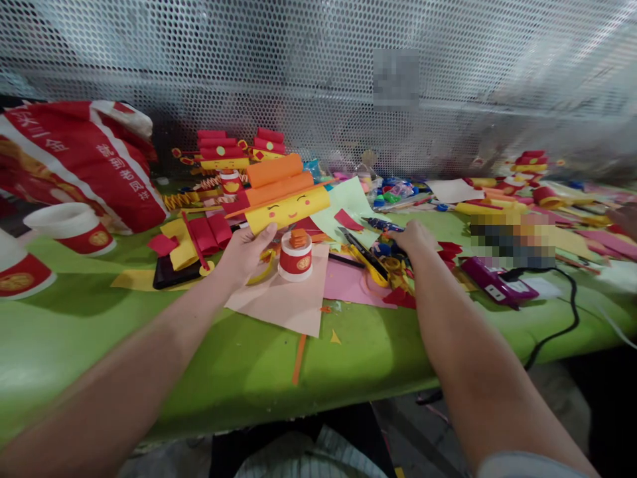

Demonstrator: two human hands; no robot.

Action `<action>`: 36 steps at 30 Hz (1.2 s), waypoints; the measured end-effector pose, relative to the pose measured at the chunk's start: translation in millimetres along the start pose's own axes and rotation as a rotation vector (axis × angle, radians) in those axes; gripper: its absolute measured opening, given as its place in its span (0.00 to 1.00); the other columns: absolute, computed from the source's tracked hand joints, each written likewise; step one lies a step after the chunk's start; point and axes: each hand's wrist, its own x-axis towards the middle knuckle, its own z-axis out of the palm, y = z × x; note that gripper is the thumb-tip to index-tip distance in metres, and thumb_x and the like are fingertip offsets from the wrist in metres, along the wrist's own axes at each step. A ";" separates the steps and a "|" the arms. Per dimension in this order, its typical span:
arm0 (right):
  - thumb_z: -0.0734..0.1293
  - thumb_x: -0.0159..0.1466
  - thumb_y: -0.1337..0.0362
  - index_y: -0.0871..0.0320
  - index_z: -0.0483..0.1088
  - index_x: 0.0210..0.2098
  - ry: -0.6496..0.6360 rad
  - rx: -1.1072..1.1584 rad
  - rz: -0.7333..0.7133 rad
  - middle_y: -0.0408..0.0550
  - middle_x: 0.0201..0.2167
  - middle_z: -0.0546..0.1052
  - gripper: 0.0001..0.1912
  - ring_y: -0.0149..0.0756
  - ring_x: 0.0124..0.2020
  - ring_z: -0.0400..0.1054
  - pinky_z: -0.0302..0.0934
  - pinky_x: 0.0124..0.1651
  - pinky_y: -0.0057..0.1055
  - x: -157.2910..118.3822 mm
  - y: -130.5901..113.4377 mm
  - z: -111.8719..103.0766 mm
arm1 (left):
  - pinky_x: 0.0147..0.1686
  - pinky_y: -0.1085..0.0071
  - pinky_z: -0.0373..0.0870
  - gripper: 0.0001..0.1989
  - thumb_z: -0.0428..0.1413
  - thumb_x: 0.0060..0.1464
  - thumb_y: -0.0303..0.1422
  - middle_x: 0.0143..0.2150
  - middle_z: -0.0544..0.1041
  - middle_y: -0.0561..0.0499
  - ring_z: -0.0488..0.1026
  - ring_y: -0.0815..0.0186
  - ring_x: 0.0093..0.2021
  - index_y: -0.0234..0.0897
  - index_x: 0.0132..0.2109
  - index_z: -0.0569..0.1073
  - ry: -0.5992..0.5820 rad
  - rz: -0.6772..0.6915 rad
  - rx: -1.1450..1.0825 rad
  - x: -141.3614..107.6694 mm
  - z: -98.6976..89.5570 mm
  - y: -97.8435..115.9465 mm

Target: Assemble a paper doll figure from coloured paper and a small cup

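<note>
My left hand (pixel 246 253) is closed on the lower edge of a paper figure head (pixel 288 209), a yellow roll with a smiling face under orange rolls. Just below it, a small red and white paper cup (pixel 294 264) stands upside down with folded orange paper on top. My right hand (pixel 417 239) reaches among the craft supplies, its fingers closed around the back end of a dark blue tool with a pointed tip (pixel 381 224); its kind is unclear. Beside that hand lie yellow-handled scissors (pixel 373 267) and a black-bladed cutter (pixel 355 242).
White and red paper cups (pixel 74 229) and a red bag (pixel 84 166) are at left. Finished red and yellow paper figures (pixel 221 153) stand behind. A purple power strip (pixel 497 282) with a black cord lies at right. Another person's hand (pixel 624 218) shows at the right edge.
</note>
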 end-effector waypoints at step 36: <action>0.58 0.62 0.68 0.59 0.60 0.24 0.054 1.855 0.133 0.35 0.18 0.63 0.10 0.20 0.18 0.60 0.61 0.26 0.20 -29.8 -31.7 -50.0 | 0.47 0.60 0.69 0.19 0.63 0.37 0.45 0.40 0.80 0.46 0.73 0.55 0.46 0.37 0.34 0.79 -0.045 0.083 0.172 3.6 2.6 -0.8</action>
